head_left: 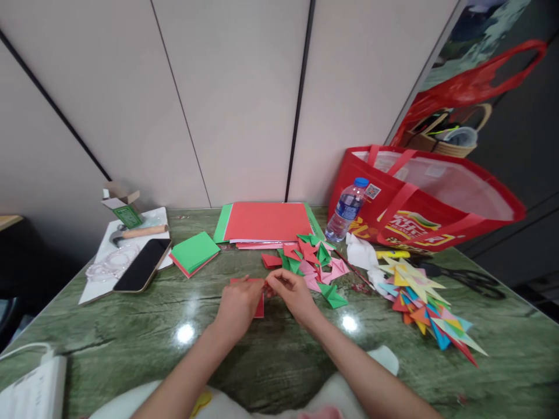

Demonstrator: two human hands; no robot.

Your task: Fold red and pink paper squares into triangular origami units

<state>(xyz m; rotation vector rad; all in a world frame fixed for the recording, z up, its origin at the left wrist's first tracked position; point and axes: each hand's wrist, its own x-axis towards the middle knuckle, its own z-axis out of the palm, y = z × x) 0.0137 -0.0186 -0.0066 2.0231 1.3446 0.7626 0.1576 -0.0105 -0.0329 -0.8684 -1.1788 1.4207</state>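
A small piece of red paper (pixel 259 308) lies on the table in front of me, mostly covered by my left hand (pixel 241 299). That hand rests over the paper with its fingers bent together at the right edge. My right hand (pixel 289 291) is closed in a pinch, its fingertips meeting those of the left. Whatever sits between the right fingertips is hidden. Just beyond the right hand is a heap of folded paper pieces (pixel 308 254) in red, green and pink. One green folded piece (pixel 332 295) lies closest to my right wrist.
Behind are stacked red and green sheets (pixel 268 221). Left are a small green paper stack (pixel 195 252), phone (pixel 144 265), hammer (pixel 142 232) and power strip (pixel 35 390). Right stand a water bottle (pixel 347 210) and red bag (pixel 419 203), with scissors (pixel 467 279) and multicoloured folded paper (pixel 430 314).
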